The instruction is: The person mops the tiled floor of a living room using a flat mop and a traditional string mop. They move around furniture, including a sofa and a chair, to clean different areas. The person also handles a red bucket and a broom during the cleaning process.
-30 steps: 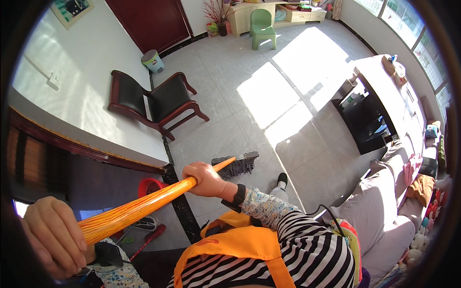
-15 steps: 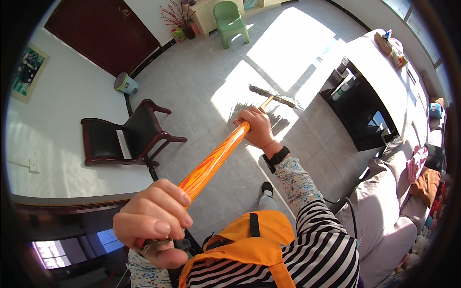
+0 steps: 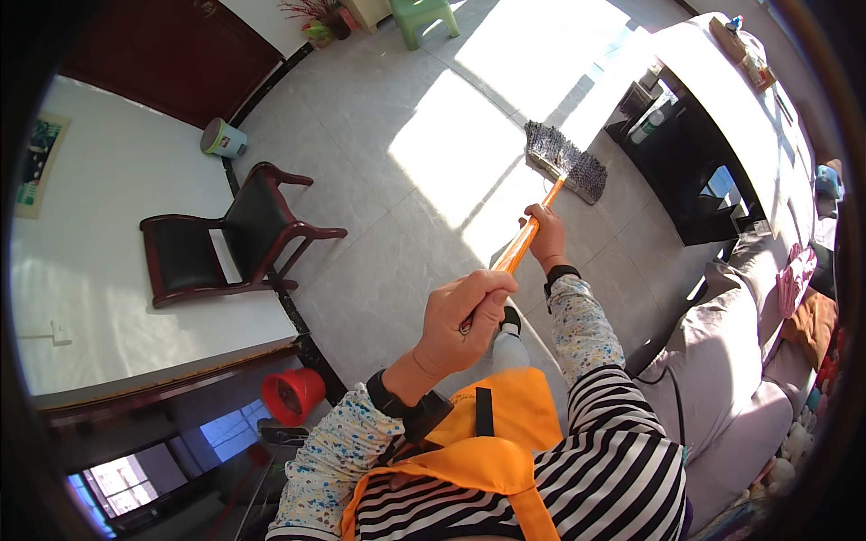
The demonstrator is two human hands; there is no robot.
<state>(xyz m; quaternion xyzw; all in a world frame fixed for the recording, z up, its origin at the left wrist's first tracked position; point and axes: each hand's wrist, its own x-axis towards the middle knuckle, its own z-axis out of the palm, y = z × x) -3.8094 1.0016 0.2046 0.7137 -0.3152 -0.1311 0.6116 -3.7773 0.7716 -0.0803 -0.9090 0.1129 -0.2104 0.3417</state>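
Appears as a floor mop (image 3: 553, 194) with a round, glossy orange, wood-grained handle (image 3: 517, 253) and a wide, flat head (image 3: 585, 169) of shaggy dark grey strands. Fans those strands out in a broad band, set crosswise to the handle. Is gripped at two places and slants, head lowest. Comes nearest the low, pale-topped, black-sided table (image 3: 756, 135) at the head, just beside its black side; ends, at the handle's top, well apart from it.

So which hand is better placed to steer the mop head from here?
Probably the right hand: it grips the orange handle nearer the mop head, while the left hand holds the handle close to its other end.
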